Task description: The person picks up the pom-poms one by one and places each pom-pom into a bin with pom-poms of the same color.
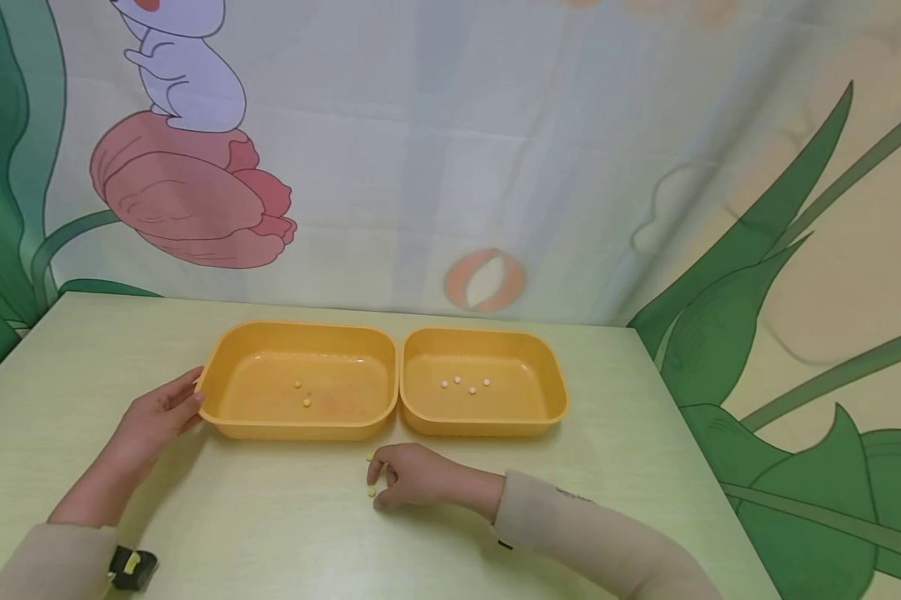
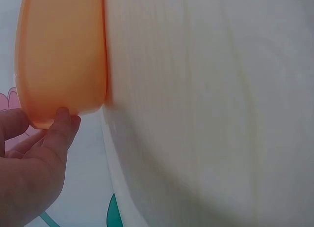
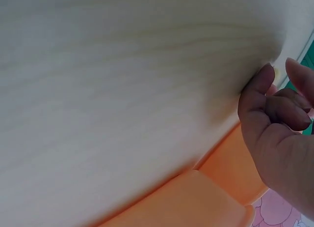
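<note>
My left hand [image 1: 153,417] holds the left end of the larger yellow plastic tray [image 1: 300,431], thumb at its rim and fingers against the outside wall. In the left wrist view those fingertips [image 2: 62,114] touch the tray's end. Low over the table in front of the trays, my right hand [image 1: 420,475] has thumb and forefinger apart. A small round yellow pellet [image 1: 371,492] lies on the table between their tips, and another yellow pellet [image 1: 370,457] sits beside the knuckles. Inside the larger tray are two yellow pellets, one a pale yellow pellet [image 1: 307,403].
A smaller yellow tray [image 1: 488,428] stands against the larger one's right side, with several white pellets, such as this white pellet [image 1: 473,390], on its floor. Behind the pale table [image 1: 270,517] hangs a printed curtain [image 1: 360,167]. A black strap piece [image 1: 132,568] shows at the left sleeve.
</note>
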{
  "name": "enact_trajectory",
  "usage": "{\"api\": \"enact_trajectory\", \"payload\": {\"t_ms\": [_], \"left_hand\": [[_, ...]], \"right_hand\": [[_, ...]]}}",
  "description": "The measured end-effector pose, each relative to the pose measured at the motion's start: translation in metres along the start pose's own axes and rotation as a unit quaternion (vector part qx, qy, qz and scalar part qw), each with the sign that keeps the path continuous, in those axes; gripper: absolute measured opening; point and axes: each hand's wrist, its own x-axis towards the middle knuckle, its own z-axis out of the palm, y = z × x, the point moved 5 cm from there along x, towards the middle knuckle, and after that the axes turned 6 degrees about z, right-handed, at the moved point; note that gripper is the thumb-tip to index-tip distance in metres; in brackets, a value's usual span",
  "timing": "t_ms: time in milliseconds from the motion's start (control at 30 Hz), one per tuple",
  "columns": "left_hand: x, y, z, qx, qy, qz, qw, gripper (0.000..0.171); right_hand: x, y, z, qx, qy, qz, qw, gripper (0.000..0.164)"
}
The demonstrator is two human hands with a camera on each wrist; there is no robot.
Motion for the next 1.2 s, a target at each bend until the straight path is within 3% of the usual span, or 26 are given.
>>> {"api": "enact_trajectory", "payload": {"t_ms": [767, 1200], "left_hand": [[-0.001, 0.000, -0.002, -0.001, 0.002, 0.012, 0.9999, 0.062], [0.000, -0.001, -0.002, -0.011, 0.004, 0.014, 0.9998, 0.061]], "right_hand": [[0.004, -0.004, 0.004, -0.063, 0.014, -0.026, 0.998, 0.009], [0.003, -0.011, -0.008, -0.034, -0.039, -0.038, 0.998, 0.006]]}}
